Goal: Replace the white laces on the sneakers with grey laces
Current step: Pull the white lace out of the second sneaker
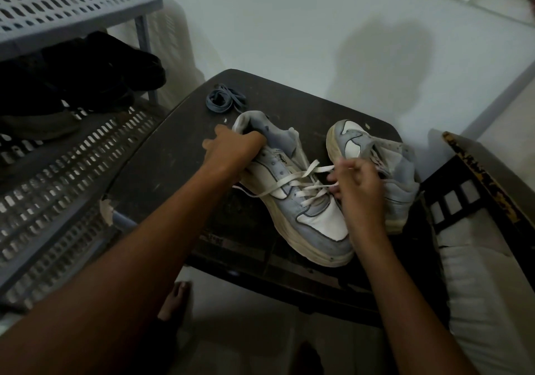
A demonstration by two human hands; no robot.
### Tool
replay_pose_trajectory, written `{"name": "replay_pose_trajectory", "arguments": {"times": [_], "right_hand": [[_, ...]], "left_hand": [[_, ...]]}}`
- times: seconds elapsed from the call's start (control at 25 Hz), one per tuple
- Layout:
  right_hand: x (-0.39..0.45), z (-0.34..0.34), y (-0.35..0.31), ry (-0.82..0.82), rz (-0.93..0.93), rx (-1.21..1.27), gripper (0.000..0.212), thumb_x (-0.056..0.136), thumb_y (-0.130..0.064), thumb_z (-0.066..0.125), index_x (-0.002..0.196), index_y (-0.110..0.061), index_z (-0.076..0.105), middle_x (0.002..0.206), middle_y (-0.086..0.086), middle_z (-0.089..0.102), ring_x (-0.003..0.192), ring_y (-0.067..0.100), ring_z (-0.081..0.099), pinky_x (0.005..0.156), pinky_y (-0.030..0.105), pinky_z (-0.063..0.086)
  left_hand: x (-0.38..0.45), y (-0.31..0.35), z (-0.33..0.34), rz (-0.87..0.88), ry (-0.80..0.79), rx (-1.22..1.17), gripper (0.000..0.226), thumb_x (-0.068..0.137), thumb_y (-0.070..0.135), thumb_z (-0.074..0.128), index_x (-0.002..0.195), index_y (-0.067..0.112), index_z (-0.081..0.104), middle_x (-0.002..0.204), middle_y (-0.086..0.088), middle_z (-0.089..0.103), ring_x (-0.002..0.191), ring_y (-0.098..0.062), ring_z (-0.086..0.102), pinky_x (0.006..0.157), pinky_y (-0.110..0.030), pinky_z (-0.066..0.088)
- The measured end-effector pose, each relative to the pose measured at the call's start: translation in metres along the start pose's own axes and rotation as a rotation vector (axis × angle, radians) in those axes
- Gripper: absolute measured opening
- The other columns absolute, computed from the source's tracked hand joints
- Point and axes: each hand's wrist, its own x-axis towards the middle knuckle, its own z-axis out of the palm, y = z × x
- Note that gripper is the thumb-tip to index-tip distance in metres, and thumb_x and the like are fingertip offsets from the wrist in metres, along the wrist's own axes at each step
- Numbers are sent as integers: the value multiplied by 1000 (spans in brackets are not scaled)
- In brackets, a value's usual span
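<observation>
Two grey-and-white sneakers lie on a dark small table (179, 172). The nearer sneaker (312, 218) points its toe toward me, and its white lace (292, 182) is loose across the eyelets. My left hand (231, 148) grips this sneaker at the heel collar. My right hand (356, 183) pinches a strand of the white lace beside the tongue. The second sneaker (376, 154) lies behind my right hand, partly hidden by it. A bundle of grey laces (225, 101) rests at the table's far left corner.
A grey perforated plastic rack (58, 157) stands at the left with dark shoes (86, 79) on its shelf. A dark wooden frame (474, 189) with a white cushion is at the right. White floor surrounds the table; my bare foot (175, 299) is below it.
</observation>
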Motion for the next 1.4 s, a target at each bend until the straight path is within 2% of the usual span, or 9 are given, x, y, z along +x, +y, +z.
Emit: {"name": "replay_pose_trajectory", "arguments": {"times": [0.08, 0.36, 0.52, 0.6, 0.72, 0.88, 1.12, 1.28, 1.4], "right_hand": [[-3, 3, 3, -99, -115, -230, 12, 89, -31, 65, 88, -20, 61, 78, -8, 64, 68, 0, 59, 61, 10, 44], [5, 6, 3, -76, -262, -385, 17, 94, -22, 59, 78, -17, 63, 67, -8, 60, 63, 6, 55, 57, 14, 41], [5, 9, -5, 382, -28, 279, 19, 98, -17, 49, 81, -21, 56, 70, -6, 58, 60, 7, 52, 58, 24, 46], [3, 11, -6, 278, 6, 252, 8, 95, -21, 54, 88, -22, 56, 78, -3, 62, 63, 8, 56, 58, 23, 49], [-2, 14, -1, -16, -106, -158, 19, 89, -33, 65, 83, -16, 59, 73, -6, 62, 62, 3, 56, 58, 15, 45], [1, 13, 3, -40, -173, -308, 22, 92, -25, 62, 73, -14, 61, 67, -6, 63, 62, 3, 58, 58, 19, 45], [3, 4, -5, 542, -93, 205, 21, 98, -20, 51, 78, -22, 54, 64, -4, 59, 46, 1, 53, 53, 24, 47], [1, 6, 1, -2, 6, -99, 5, 90, -27, 63, 91, -22, 64, 86, -4, 68, 72, 9, 64, 61, 24, 52], [2, 8, 4, -113, -50, -264, 7, 89, -26, 66, 87, -20, 69, 82, -9, 68, 77, 3, 64, 61, 11, 48]], "left_hand": [[3, -1, 2, 17, -12, -9, 79, 78, 40, 61, 146, 17, 28, 144, -19, 32, 117, -38, 50, 70, -38, 53], [9, -5, 3, 27, -10, -50, 84, 69, 42, 59, 144, 18, 31, 143, -20, 35, 117, -38, 50, 58, -32, 48], [11, -5, 4, 20, -20, -73, 85, 70, 41, 61, 145, 18, 29, 143, -18, 36, 117, -36, 51, 54, -29, 45], [11, -6, 5, 18, -9, -72, 78, 78, 38, 62, 146, 18, 29, 144, -18, 35, 117, -36, 50, 53, -29, 45], [13, -7, 5, 14, -23, -82, 77, 78, 38, 61, 145, 19, 29, 144, -18, 35, 119, -37, 49, 54, -30, 46], [14, -6, 4, 8, -46, -103, 86, 66, 42, 60, 144, 22, 30, 143, -17, 37, 119, -36, 49, 56, -31, 47], [14, -5, 4, -4, -55, -138, 94, 51, 46, 60, 139, 24, 35, 138, -16, 43, 114, -36, 53, 59, -35, 55], [16, -7, 4, 0, -51, -137, 90, 46, 48, 60, 131, 25, 40, 135, -17, 46, 110, -37, 56, 78, -51, 57], [19, -8, 6, -1, -46, -125, 83, 54, 45, 59, 132, 24, 39, 136, -16, 45, 110, -37, 56, 78, -50, 57]]}}
